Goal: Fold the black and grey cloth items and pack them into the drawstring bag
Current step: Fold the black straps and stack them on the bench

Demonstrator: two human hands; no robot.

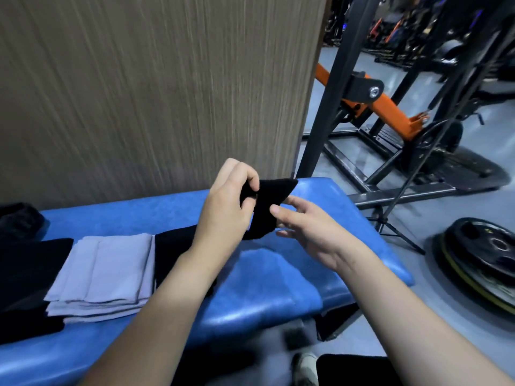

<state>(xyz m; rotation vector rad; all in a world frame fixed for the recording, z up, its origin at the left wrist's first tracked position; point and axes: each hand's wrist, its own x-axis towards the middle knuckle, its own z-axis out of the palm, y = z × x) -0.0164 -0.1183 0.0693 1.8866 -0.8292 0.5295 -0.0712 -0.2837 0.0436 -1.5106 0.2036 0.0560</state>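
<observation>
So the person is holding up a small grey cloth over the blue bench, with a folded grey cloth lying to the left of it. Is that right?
Not quite: the head view shows the small cloth held up is black, not grey. The left hand grips it and the right hand is beside it, over the blue bench. The folded grey cloth does lie to the left.

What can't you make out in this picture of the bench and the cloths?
Head view only:
- Black cloth: the left hand covers part of it; shape unclear.
- Right hand: contact with the cloth unclear.
- Dark heap: cut by the left edge, blurred; bag or cloth, cannot tell.
- Shoe: blurred.
</observation>
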